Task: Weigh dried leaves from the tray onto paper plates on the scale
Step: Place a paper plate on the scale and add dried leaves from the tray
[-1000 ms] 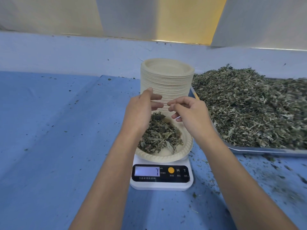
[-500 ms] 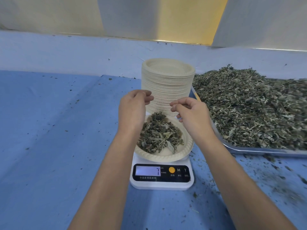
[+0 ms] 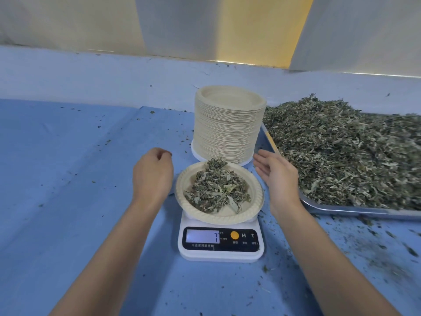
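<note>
A white digital scale (image 3: pixel 220 244) stands on the blue table and its display reads 7. On it sits a paper plate (image 3: pixel 255 202) holding a mound of dried leaves (image 3: pixel 216 187). My left hand (image 3: pixel 151 175) hovers just left of the plate with its fingers curled under and nothing in it. My right hand (image 3: pixel 276 173) is just right of the plate, fingers straight, palm facing the plate, holding nothing. A metal tray (image 3: pixel 355 210) heaped with dried leaves (image 3: pixel 341 151) lies at the right.
A tall stack of paper plates (image 3: pixel 227 128) stands directly behind the scale, next to the tray's left corner. Leaf crumbs are scattered over the blue table cover (image 3: pixel 68 179), thickest at the lower right. A low blue wall runs along the back.
Both hands have moved apart from above the plate to either side of it. My right hand's fingers have straightened. The scale still reads 7.
</note>
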Action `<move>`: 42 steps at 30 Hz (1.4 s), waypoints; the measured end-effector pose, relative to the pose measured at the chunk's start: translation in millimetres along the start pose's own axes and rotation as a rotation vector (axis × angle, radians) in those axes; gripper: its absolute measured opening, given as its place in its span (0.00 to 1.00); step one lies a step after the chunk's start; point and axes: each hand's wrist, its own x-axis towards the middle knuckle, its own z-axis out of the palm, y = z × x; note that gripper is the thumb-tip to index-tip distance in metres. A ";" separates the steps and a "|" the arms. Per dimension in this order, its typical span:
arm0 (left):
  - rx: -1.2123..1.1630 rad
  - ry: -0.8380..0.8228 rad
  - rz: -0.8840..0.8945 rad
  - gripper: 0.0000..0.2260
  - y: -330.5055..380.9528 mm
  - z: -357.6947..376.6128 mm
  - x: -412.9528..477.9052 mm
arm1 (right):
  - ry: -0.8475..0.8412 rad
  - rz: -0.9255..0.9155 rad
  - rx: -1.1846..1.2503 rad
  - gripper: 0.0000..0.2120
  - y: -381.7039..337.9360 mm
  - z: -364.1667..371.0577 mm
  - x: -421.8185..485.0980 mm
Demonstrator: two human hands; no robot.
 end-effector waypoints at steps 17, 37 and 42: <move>-0.267 -0.314 -0.241 0.07 -2.6 -3.9 6.4 | -0.043 0.116 0.220 0.10 -3.9 12.0 -3.1; -0.433 0.089 -0.276 0.02 -19.6 -86.2 87.5 | -0.304 -0.036 -0.282 0.10 -13.7 139.5 6.2; -0.437 0.262 -0.328 0.02 -33.2 -71.3 116.3 | -0.415 0.074 -0.390 0.02 -1.7 183.1 21.4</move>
